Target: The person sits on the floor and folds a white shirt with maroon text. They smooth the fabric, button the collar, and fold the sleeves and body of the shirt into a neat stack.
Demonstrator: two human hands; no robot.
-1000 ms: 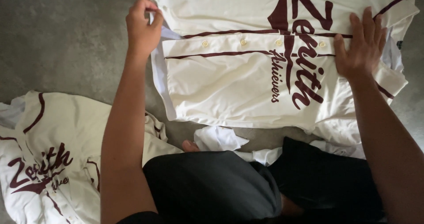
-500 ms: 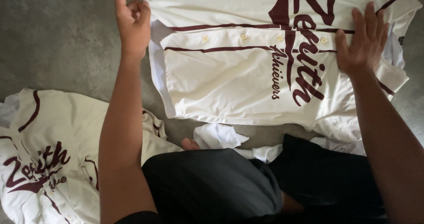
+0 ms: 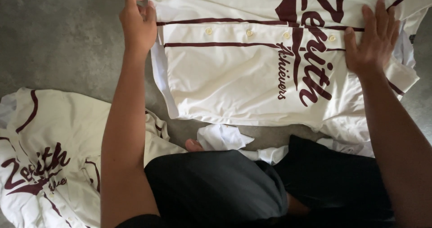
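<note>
While left hand (image 3: pixel 138 26) pinches jersey (image 3: pixel 234 75) hem at 11 o'clock; right hand (image 3: pixel 371 41) flat, fingers spread, on it at 2 o'clock.

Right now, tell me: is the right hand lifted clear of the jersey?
No: the right hand lies flat, fingers spread, on the cream jersey.

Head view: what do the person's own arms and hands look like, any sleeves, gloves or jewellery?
Both arms are bare up to the frame's lower edge; no sleeves show. The left hand and right hand wear no gloves. No rings, watch or wristbands show on the fingers or wrists. Dark shorts cover the lap.
</note>
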